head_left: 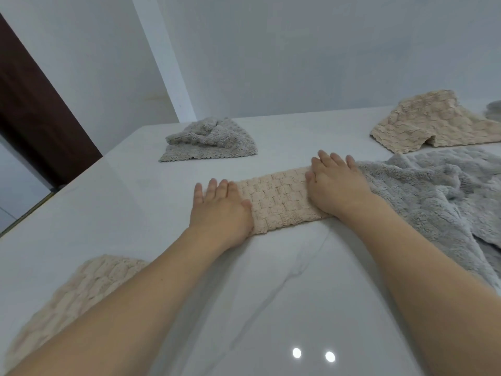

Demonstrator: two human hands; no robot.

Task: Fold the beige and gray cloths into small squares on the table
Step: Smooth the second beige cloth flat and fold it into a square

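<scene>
A glossy white desk [151, 213] with faint grey veining fills most of the view and carries all the cloths. At the right lies a large grey cloth [439, 196], plush and deeply rumpled, spreading toward the desk's near edge. Both bare forearms reach forward from the bottom of the view. At the far right a beige cloth [433, 123] with a waffle weave and scalloped hem lies loosely folded. At the near left, another beige waffle cloth [84, 291] is blurred and partly hidden by the left forearm. Farther back sits a crumpled small grey cloth [211, 142] with a scalloped edge. In the centre lies the folded beige cloth [279, 199], a long narrow strip of knobbly waffle texture, its right end against the large grey cloth. The left hand [219, 213] presses flat on its left end, fingers straight, gripping nothing; the right hand [336, 183] presses flat on its right end likewise.
</scene>
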